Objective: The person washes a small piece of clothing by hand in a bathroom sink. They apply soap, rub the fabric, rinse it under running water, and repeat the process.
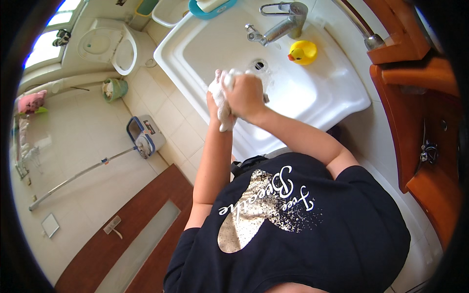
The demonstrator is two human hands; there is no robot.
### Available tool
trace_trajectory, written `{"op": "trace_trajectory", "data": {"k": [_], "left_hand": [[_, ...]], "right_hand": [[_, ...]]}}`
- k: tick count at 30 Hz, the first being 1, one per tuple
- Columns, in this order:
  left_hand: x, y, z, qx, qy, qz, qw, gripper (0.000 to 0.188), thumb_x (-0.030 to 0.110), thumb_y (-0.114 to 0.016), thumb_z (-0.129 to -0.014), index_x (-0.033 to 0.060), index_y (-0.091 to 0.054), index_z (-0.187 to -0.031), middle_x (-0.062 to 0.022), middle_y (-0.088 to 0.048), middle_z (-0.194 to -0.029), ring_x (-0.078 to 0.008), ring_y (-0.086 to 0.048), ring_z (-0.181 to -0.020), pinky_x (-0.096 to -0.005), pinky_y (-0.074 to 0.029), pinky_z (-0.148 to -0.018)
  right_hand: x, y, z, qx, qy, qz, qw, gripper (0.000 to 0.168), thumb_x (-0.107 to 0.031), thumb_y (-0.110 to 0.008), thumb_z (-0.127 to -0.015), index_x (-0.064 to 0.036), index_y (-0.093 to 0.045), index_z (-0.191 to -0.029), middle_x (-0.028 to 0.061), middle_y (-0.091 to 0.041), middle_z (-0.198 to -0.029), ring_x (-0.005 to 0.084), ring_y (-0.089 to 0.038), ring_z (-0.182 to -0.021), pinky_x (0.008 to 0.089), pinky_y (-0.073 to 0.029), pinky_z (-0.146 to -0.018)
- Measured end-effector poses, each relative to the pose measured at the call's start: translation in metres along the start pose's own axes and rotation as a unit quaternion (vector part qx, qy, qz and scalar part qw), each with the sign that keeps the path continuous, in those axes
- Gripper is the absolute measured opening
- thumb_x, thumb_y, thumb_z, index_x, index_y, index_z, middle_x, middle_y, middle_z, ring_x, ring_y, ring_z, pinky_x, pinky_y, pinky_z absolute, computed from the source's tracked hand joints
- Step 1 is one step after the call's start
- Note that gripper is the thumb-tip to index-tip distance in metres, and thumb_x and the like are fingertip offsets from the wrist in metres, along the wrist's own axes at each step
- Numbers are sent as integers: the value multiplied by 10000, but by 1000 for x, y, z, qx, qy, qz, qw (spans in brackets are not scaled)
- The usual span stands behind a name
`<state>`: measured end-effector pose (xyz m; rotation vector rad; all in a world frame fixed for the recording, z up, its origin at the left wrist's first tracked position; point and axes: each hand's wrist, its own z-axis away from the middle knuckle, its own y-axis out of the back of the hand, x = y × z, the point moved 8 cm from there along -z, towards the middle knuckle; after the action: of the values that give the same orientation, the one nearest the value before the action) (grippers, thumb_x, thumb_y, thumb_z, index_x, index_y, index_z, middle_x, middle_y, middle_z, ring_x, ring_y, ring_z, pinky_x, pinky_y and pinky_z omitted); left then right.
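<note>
Over the white washbasin (293,99), my two hands are pressed together. My left hand (216,97) is largely covered by thick white soap lather (221,106), which hangs down to the wrist. Curled against it is my right hand (246,93), knuckles up, with lather along its far side. The fingers of both hands are mostly hidden, so I cannot tell what lies between them. A small greyish bit (266,98) shows beside my right hand. The drain (259,65) lies just beyond the hands. Behind it stands a chrome mixer tap (284,27).
A yellow rubber duck (303,52) sits on the basin ledge beside the tap. At the far left corner is a blue soap dish (210,11) with a white bar. A toilet (124,55), waste bin (115,89) and mop bucket (155,128) stand left; a wooden cabinet (388,128) rises right.
</note>
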<state>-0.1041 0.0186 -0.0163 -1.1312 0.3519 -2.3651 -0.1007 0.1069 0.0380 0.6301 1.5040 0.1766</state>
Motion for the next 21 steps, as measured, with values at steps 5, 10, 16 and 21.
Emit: {"op": "trace_trajectory", "data": {"k": [5, 10, 16, 21], "left_hand": [[-13, 18, -17, -81, 21, 6, 997, 257, 356, -500, -899, 128, -510, -781, 10, -517, -700, -127, -493, -609, -269, -397, -491], [-4, 1, -2, -27, 31, -24, 999, 305, 378, -484, -902, 82, -517, -838, -28, -532, -737, -151, -513, -634, -286, -419, -502], [-11, 1, 2, -35, 52, -6, 998, 327, 403, -464, -905, 80, -509, -898, -46, -542, -742, -160, -526, -649, -297, -445, -542], [-8, 18, -8, -53, 46, -43, 997, 333, 407, -457, -907, 84, -523, -952, -44, -552, -804, -157, -537, -690, -300, -461, -585]], "right_hand": [[-1, -9, 4, 1, 8, 9, 1000, 296, -256, -579, -761, -13, -595, -593, 191, -570, -577, 345, -570, -535, 405, -461, -542], [1, -4, -2, -14, 9, 37, 999, 249, -254, -557, -743, -35, -592, -628, 170, -582, -611, 342, -577, -598, 422, -473, -590], [24, -8, -17, -30, -80, 39, 996, 283, -265, -534, -767, -40, -592, -605, 172, -583, -614, 341, -572, -587, 415, -478, -595], [-28, -7, 21, 3, 124, 20, 992, 235, -225, -551, -723, -32, -601, -598, 166, -596, -644, 344, -571, -585, 423, -473, -599]]}}
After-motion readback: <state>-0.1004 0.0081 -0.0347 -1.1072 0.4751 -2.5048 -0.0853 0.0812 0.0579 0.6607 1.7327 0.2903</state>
